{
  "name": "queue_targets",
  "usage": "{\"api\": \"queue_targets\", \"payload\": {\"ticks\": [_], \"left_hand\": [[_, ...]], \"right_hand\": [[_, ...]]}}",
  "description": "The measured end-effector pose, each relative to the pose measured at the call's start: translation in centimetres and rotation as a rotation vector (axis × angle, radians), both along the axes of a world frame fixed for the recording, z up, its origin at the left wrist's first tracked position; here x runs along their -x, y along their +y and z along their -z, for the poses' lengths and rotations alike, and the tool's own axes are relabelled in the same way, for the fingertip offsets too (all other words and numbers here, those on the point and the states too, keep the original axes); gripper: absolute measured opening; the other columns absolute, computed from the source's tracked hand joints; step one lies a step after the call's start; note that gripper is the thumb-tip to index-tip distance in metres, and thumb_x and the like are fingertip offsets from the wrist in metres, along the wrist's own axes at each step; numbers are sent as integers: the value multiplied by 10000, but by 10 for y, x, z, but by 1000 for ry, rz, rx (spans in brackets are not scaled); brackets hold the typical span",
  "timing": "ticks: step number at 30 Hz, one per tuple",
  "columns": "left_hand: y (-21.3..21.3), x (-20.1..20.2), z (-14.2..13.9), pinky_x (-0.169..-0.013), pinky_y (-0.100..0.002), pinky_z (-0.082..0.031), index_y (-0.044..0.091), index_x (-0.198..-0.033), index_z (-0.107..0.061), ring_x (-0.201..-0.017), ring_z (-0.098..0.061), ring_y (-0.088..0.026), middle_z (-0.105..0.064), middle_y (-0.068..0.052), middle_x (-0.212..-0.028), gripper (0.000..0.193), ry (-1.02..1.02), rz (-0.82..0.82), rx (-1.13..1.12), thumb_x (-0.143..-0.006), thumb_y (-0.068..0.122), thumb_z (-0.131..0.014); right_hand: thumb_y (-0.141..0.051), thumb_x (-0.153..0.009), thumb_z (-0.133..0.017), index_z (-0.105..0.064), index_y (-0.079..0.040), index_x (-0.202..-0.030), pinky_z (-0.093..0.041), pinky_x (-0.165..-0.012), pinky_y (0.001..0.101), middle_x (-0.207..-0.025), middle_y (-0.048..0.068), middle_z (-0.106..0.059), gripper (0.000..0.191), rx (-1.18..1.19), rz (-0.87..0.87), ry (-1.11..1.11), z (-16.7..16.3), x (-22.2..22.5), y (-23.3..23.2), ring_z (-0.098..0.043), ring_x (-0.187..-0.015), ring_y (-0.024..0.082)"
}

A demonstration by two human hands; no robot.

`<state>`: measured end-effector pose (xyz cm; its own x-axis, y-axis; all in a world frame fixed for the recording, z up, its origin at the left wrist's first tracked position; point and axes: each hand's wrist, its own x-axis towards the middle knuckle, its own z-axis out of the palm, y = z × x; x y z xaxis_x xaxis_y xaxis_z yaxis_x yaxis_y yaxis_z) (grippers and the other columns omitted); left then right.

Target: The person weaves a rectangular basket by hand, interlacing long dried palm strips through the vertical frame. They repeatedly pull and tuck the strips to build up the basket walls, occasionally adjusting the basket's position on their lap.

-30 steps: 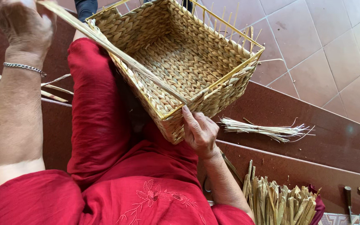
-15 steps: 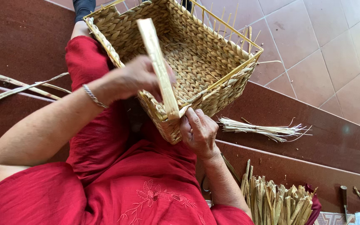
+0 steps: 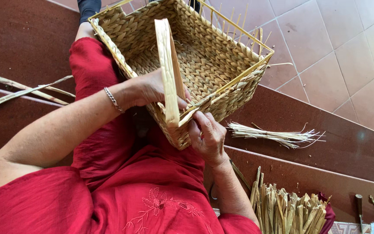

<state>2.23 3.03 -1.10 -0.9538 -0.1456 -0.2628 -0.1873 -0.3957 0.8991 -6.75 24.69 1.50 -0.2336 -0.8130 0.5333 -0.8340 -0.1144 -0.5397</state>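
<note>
At the far left, long dried leaf strips point(image 3: 22, 89) lie across the dark red-brown steps point(image 3: 27, 39), well apart from the work. Moving right, the person's left forearm reaches in from the lower left, a silver bracelet point(image 3: 112, 99) around the wrist. The left hand point(image 3: 152, 89) is clenched on a flat pale straw strip point(image 3: 168, 65), pinching it near the basket's near corner; the strip rises from the fingers and stands over the basket's opening, tilted slightly left, with its lower end folded at the rim.

The woven basket point(image 3: 204, 65) rests on the person's lap, tipped so that its open side faces the camera. It is rectangular, plaited from tan fibre, with a thin yellow frame along the rim and bare spokes sticking up along the far edge. Beneath it spreads a red garment point(image 3: 122, 173) with an embroidered flower.

Just right of the strip's fold, the right hand point(image 3: 208, 136) grips the basket's near corner, fingers curled against the weave and thumb touching the folded end of the strip.

Further right, a loose bundle of thin pale fibres point(image 3: 278, 135) lies on a step, apart from the basket. Below it, a sheaf of thicker dried stalks point(image 3: 288, 210) stands just beside the right forearm. At the far right edge, a small tool with a wooden handle point(image 3: 359, 206) lies on the lower step, too small to identify.
</note>
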Motion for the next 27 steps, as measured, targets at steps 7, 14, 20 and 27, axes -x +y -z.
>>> {"api": "queue_targets", "payload": {"ticks": [7,14,20,27], "left_hand": [[6,5,16,-667,-295,-618,9,-912,-728,-776,-736,-156,-754,-68,-856,389,2,23,0,-590,63,-940],[10,10,11,-612,-313,-584,-23,-959,-711,-738,-693,-178,-714,-87,-862,355,-7,25,5,-691,115,-900],[7,-3,1,-717,-267,-599,-18,-1064,-754,-819,-713,-152,-745,-89,-918,459,44,-17,-16,-662,127,-922],[9,-6,1,-718,-291,-608,-45,-957,-774,-784,-733,-175,-777,-110,-882,346,24,6,-72,-719,188,-873]], "right_hand": [[66,-907,-680,-582,27,-1229,-582,-655,325,-931,151,-684,339,-54,8,-96,4,-2,4,-707,-755,236],[-20,-985,-704,-644,26,-1210,-623,-706,262,-962,128,-766,237,-109,104,-232,17,1,8,-766,-813,152],[-21,-1011,-701,-649,56,-1203,-633,-753,265,-967,110,-772,214,-50,115,-501,29,-7,8,-748,-866,111],[23,-977,-647,-648,29,-999,-492,-538,184,-723,2,-678,22,-59,228,-851,36,-10,3,-591,-619,9]]}}
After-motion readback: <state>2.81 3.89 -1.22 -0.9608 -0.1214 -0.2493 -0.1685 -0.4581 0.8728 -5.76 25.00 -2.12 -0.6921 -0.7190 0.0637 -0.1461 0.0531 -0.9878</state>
